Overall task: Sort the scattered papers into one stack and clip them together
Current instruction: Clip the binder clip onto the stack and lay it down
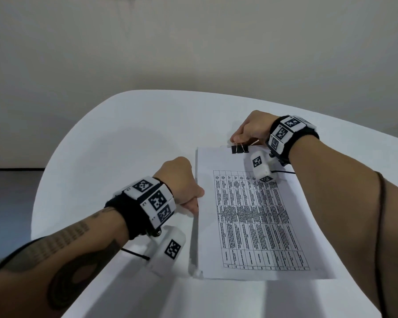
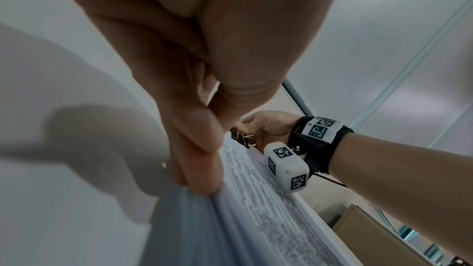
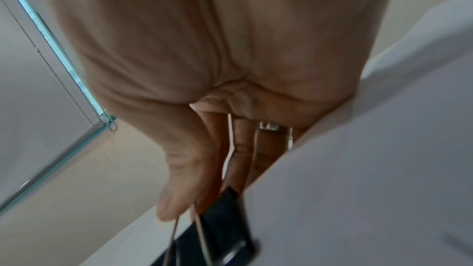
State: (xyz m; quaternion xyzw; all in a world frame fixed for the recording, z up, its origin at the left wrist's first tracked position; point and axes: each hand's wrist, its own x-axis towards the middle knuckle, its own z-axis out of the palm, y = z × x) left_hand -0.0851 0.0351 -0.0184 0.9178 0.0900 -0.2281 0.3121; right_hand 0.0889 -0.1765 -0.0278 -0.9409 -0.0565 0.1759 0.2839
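A stack of white papers (image 1: 251, 216), with a printed table on the top sheet, lies on the white table (image 1: 124, 134). A black binder clip (image 1: 239, 148) sits on the stack's far edge. My right hand (image 1: 251, 131) pinches the clip's wire handles; the right wrist view shows my thumb (image 3: 179, 193) on a wire handle of the clip (image 3: 220, 236). My left hand (image 1: 184, 184) grips the stack's left edge, which is lifted off the table. In the left wrist view my fingers (image 2: 194, 149) pinch the papers (image 2: 256, 199), with the clip (image 2: 240, 139) beyond.
The rounded table edge runs along the left and far side, with grey floor (image 1: 7, 203) beyond it on the left. A plain wall (image 1: 193, 42) stands behind. A cardboard box (image 2: 379, 234) sits low beyond the table on the right.
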